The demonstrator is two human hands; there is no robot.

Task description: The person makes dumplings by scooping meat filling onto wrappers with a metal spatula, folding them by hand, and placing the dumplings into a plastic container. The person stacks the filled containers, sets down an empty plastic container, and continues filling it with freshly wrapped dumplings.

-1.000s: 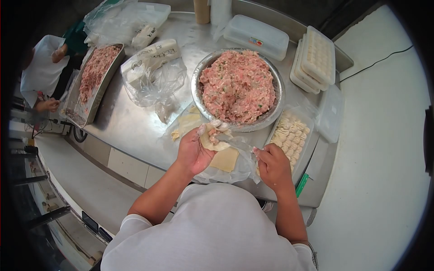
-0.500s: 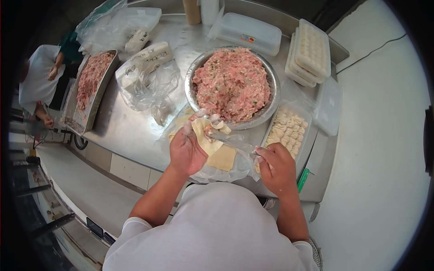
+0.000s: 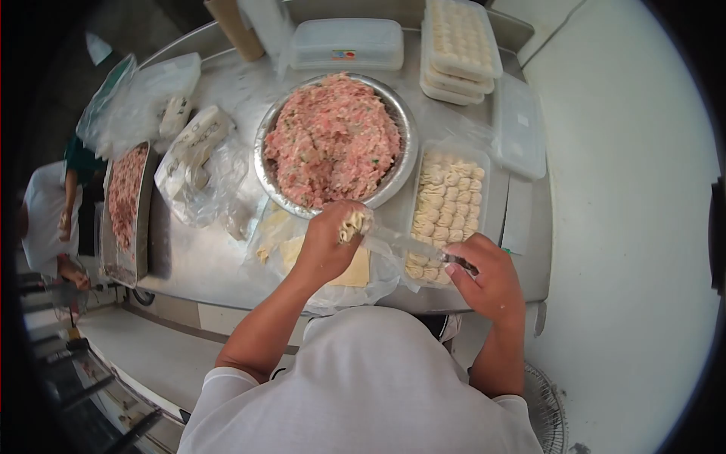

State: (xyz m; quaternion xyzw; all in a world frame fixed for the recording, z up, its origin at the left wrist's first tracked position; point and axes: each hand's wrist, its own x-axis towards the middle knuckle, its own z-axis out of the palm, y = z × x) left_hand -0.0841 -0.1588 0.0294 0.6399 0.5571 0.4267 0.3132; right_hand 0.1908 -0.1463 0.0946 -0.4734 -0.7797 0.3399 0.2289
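My left hand is closed around a gathered dumpling just below the metal bowl of minced meat. In my right hand is the dark handle of a flat spatula-like tool, whose blade reaches left to the dumpling. Square dough wrappers lie on plastic under my left hand. To the right of the bowl, a clear container holds rows of folded dumplings, with the tool crossing above its lower part.
Stacked dumpling boxes and a lid stand at the back right, a closed box behind the bowl. Plastic-wrapped packs and a meat tray are left. Another person stands at the far left.
The view has turned and shifted to the right. My left hand has gone from an open palm under a flat wrapper to closed around a gathered dumpling. My right hand still holds the tool.
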